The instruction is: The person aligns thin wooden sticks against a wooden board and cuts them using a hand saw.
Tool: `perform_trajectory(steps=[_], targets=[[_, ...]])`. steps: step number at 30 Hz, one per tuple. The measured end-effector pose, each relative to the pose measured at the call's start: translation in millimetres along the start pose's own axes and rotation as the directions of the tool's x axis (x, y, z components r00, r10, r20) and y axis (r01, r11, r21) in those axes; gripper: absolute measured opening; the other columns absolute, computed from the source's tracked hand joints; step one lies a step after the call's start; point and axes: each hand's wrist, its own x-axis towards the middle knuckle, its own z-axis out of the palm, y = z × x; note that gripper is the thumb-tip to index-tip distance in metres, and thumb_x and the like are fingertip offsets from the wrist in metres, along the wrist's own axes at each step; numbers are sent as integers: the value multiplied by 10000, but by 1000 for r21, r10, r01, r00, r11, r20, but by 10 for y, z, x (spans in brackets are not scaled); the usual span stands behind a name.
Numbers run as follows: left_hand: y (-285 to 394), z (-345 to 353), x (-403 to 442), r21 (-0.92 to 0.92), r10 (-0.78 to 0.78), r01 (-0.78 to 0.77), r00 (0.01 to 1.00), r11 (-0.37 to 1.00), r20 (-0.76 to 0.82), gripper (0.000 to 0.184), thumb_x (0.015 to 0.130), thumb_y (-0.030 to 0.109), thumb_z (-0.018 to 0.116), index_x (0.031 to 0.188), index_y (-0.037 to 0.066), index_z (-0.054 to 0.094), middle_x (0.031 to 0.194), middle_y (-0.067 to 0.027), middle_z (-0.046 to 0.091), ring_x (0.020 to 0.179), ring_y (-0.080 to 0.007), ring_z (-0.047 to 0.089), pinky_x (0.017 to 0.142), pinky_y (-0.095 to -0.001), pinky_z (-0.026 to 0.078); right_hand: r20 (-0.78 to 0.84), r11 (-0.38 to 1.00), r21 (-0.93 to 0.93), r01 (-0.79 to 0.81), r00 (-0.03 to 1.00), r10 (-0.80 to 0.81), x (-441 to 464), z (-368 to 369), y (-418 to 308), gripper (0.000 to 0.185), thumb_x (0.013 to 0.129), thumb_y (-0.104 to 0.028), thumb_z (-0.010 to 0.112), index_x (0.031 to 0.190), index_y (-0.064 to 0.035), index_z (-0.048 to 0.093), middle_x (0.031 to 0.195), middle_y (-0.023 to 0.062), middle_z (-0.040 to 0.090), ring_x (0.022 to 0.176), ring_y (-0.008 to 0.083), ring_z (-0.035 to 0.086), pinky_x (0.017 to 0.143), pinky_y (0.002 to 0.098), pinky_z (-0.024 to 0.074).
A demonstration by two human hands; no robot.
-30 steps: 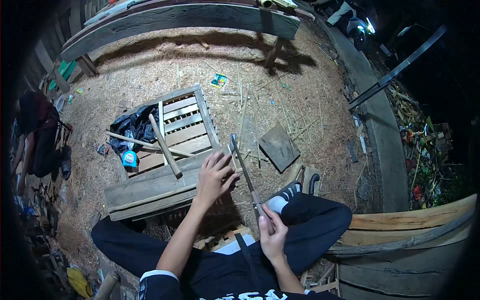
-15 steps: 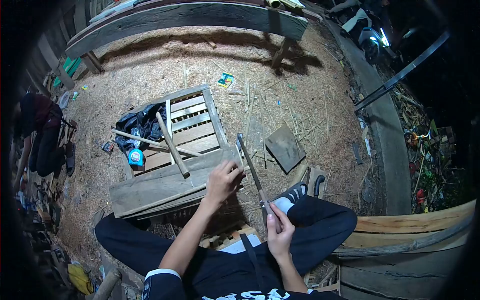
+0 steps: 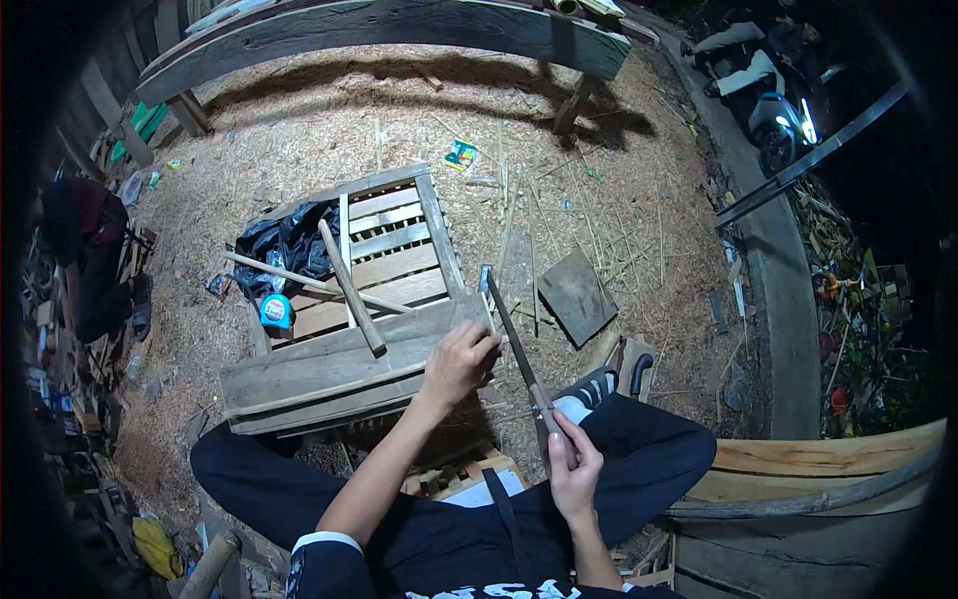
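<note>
My right hand (image 3: 576,467) is closed around the brown handle of what looks like a hammer (image 3: 512,329). Its long, dark shaft slants up and away to a small metal head beside the corner of a wooden frame. My left hand (image 3: 461,367) has its fingers curled together at the near right end of the frame's wide grey board (image 3: 299,371); anything between those fingertips is hidden. The slatted wooden frame (image 3: 440,235) lies in front of my crossed legs. On it rest a loose round stick (image 3: 349,285), a blue tape measure (image 3: 275,311) and a black plastic bag (image 3: 289,250).
A dark square board (image 3: 577,298) lies on shavings, right of the frame. A long wooden bench (image 3: 379,38) spans the back. At left a person (image 3: 95,250) crouches; another person (image 3: 748,65) is by a motorbike (image 3: 781,130) on the path. Planks (image 3: 828,449) stand at my right.
The view has shifted slightly, so most things sit a little further right. My right hand and the tool have moved slightly right and down in view. The motorbike and person appear farther right and lower.
</note>
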Motion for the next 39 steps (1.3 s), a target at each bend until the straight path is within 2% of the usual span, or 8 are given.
perform_trajectory(steps=[2,9,14,16,21,30,34,39], targets=[[-14,35,3,3,16,-16,999,1000,-33,235,864,100,770,1079,27,709,997,-122,636,931,-321,630,794,-430,535,12,993,37,-114,993,113,-34,-11,78,373,1038,-154,657,1340,63,674,1244,136,735,981,116,678,848,255,531],[0,17,10,-31,18,-20,998,999,-55,208,886,104,766,1061,10,704,976,-125,644,914,-333,633,782,-429,538,-54,997,-51,55,997,-57,-49,55,171,362,1043,-148,638,1338,60,670,1177,97,734,882,85,645,782,245,526],[-10,52,4,-18,2,-3,998,1000,-58,183,902,109,755,1055,20,707,972,-127,648,909,-334,640,769,-434,539,-14,994,24,-107,994,107,-214,-129,224,353,1039,-130,641,1336,60,669,1127,81,740,832,80,634,751,248,528],[11,58,-5,-25,2,-3,999,1000,-46,172,907,113,755,1048,25,710,970,-126,650,904,-332,643,762,-436,540,-44,1000,5,-28,999,28,16,95,88,335,1018,-91,663,1310,72,686,1233,188,744,1087,210,716,973,338,555],[-38,60,25,-40,-31,28,996,999,-83,137,927,133,763,1008,33,718,959,-116,656,886,-323,652,745,-424,543,-6,999,30,-28,1000,28,-76,-14,-40,347,1046,-97,629,1340,84,658,1247,160,721,1106,179,683,988,307,521],[-27,63,35,-57,-1,-4,997,998,-78,143,914,130,781,987,25,717,948,-128,655,876,-335,646,742,-440,536,27,997,3,-82,996,82,-157,-179,-59,343,1058,-138,637,1338,58,669,1150,90,727,905,74,645,771,221,516],[-46,45,-9,-62,6,-10,998,998,-56,161,907,132,790,976,8,713,952,-139,654,876,-340,643,747,-443,533,-10,995,7,-98,995,98,-161,-24,0,339,1062,-142,634,1332,60,672,1118,86,729,902,79,639,787,226,516],[-49,4,28,-55,-14,9,995,998,-95,151,904,114,783,993,16,708,962,-139,653,875,-343,642,744,-441,531,-36,981,138,-137,989,144,120,124,-24,332,1029,-100,654,1302,87,681,1206,174,756,1125,183,697,999,312,538]])
